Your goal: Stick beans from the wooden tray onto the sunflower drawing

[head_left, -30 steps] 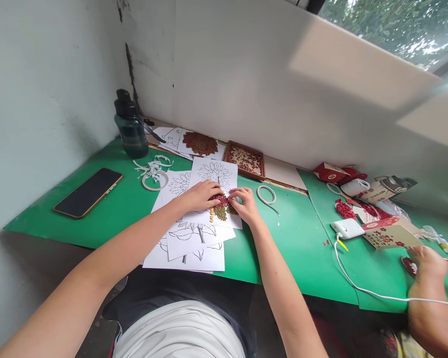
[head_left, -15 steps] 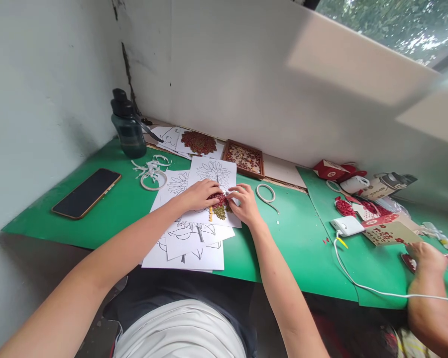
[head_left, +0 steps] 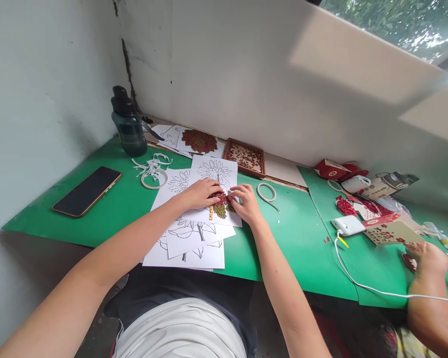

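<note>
Both of my hands rest on a white sheet (head_left: 199,215) that bears red beans (head_left: 221,199), green beans (head_left: 220,211) and a short yellow row (head_left: 211,213). My left hand (head_left: 203,193) lies at the upper left of the beans, its fingers bent close together. At the right edge of the beans, my right hand (head_left: 244,200) has its thumb and forefinger nearly together over something small and white. What either hand holds, if anything, is too small to make out. Under and above this sheet lie papers with line-drawn flowers (head_left: 213,170).
A wooden tray (head_left: 263,162) of loose beans and a bean-covered picture (head_left: 199,141) lie behind. Left are a bottle (head_left: 129,129), a phone (head_left: 87,191) and white strips (head_left: 153,166). Right are a cord coil (head_left: 267,192), a charger (head_left: 347,225), boxes and another person's hand (head_left: 429,256).
</note>
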{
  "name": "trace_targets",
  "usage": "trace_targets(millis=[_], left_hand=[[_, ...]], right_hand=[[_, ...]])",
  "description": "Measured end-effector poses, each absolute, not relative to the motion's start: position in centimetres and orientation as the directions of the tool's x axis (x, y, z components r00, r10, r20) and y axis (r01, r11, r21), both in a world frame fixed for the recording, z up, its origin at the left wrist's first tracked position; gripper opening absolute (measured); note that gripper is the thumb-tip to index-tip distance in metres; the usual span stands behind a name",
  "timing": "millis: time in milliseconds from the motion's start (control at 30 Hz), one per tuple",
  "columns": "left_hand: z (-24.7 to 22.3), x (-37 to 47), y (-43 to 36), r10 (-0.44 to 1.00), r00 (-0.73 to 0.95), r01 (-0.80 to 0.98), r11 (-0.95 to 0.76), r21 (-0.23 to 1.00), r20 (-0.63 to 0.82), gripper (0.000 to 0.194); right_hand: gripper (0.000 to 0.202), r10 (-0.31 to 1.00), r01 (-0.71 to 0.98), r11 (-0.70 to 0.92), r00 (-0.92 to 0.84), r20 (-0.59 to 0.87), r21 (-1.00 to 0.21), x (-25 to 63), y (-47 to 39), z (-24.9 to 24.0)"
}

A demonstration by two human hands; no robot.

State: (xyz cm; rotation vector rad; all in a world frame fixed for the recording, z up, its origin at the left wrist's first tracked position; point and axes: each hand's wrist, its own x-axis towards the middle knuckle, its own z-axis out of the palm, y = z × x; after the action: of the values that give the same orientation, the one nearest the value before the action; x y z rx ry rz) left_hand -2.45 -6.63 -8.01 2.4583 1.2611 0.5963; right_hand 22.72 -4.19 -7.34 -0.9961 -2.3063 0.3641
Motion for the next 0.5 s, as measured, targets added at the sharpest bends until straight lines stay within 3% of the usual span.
trace_targets(millis=[367, 500], left_hand=[[-7.69, -2.43, -6.79, 0.827, 0.525, 0.702, -0.554, 0.448, 0.200, 0.038], [-7.70, -2.43, -6.81, 0.829, 0.522, 0.703, -0.552, 0.449, 0.201, 0.037]], right_hand=[[0.023, 0.673, 0.575, 0.740, -0.614, 0.413, -0.350, 22.85, -4.02, -7.31], [0.021, 0.680, 0.576, 0.733, -0.600, 0.422, -0.362, 22.74, -4.02, -7.40]])
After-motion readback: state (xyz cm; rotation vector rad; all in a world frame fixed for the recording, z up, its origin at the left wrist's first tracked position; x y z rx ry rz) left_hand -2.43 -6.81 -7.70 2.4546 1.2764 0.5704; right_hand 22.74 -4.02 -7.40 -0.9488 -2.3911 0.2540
